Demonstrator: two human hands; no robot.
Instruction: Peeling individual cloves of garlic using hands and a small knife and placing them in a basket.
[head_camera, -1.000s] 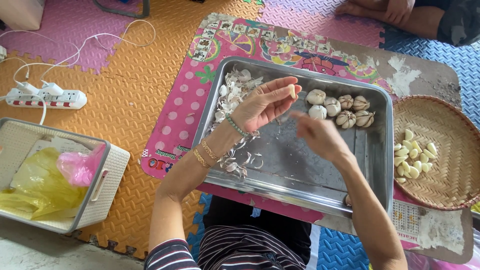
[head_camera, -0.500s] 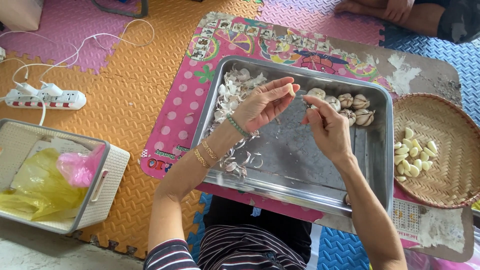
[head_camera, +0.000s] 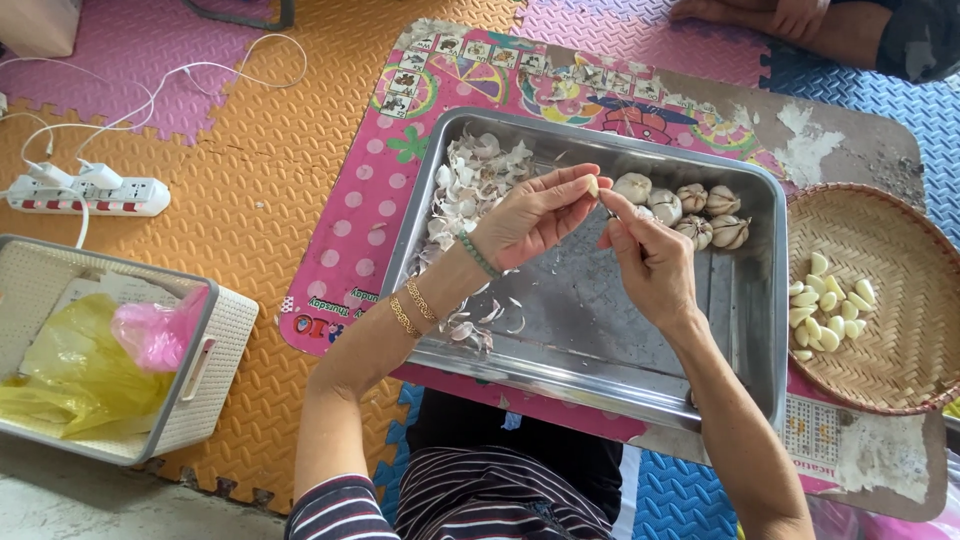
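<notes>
A single garlic clove (head_camera: 592, 185) is pinched at the fingertips of the left hand (head_camera: 535, 215), above the middle of the metal tray (head_camera: 600, 370). The right hand (head_camera: 650, 262) is closed toward it, thumb and forefinger meeting at the clove's tip; whether skin is actually gripped cannot be told.

The clove could be dropped into the tray if the pinch is loosened while the skin is tugged, since so little of it is held. It could then be lost among the heap of papery peels (head_camera: 465, 190) at the tray's far left corner.

About five whole garlic bulbs (head_camera: 690, 205) are counted at the tray's far right side. Roughly fourteen peeled cloves (head_camera: 825, 300) are counted in the woven basket (head_camera: 900, 370) just right of the tray.
</notes>
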